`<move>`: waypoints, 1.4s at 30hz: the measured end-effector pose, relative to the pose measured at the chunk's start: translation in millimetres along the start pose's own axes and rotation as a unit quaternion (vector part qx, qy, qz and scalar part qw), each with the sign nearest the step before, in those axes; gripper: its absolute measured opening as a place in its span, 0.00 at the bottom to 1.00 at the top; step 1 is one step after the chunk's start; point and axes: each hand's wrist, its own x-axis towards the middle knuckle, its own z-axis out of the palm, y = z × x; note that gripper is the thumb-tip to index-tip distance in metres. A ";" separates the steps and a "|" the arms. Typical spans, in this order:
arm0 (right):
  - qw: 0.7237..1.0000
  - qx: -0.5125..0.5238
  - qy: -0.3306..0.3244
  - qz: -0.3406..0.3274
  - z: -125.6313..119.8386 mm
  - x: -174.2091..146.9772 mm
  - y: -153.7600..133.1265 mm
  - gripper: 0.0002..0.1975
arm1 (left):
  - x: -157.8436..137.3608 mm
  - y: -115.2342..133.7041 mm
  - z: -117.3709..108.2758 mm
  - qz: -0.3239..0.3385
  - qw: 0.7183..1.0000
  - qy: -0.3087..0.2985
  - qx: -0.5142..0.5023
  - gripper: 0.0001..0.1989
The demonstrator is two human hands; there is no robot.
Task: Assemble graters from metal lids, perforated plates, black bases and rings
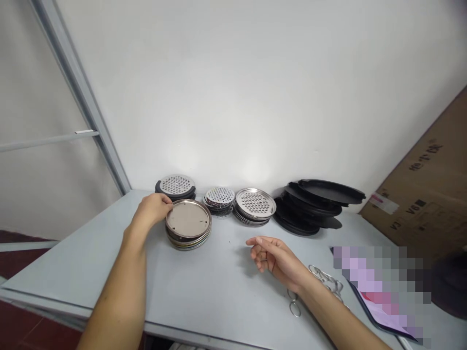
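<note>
My left hand (157, 206) is closed on the left rim of a round, shallow metal tray (190, 219) with small holes near its edge. That tray tops a stack of similar round metal pieces (189, 244). My right hand (272, 257) hovers over the table with its fingers loosely curled and apart, holding nothing. Behind the stack sits a perforated metal disc (177, 184) on dark round pieces. Further right are a smaller pile of perforated discs (220, 196) and a stack of round grater plates (256, 204) with raised rims.
Black round trays (321, 194) lean in an uneven pile at the back right. Metal rings (295, 308) lie by my right forearm. A partly blurred phone-like device (386, 311) and a cardboard box (426, 180) are at the right. A white wall (237, 97) backs the grey table (204, 296).
</note>
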 end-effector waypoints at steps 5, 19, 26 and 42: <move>1.000 -0.008 0.017 0.000 -1.7 0.2 -0.2 0.17 | -12.1 13.8 -7.1 0.035 0.990 -0.024 -0.131 0.11; 0.958 -0.228 0.162 -0.064 -19.0 7.8 -1.1 0.25 | -92.0 102.9 81.1 0.284 0.945 -0.156 -0.054 0.11; 0.887 -0.423 0.160 -0.093 -29.1 12.0 6.1 0.12 | -101.7 105.7 93.9 0.275 0.943 -0.189 -0.008 0.11; 0.762 -0.610 0.140 -0.163 -20.9 12.5 14.9 0.11 | -92.2 95.8 84.7 0.308 0.925 -0.221 0.019 0.14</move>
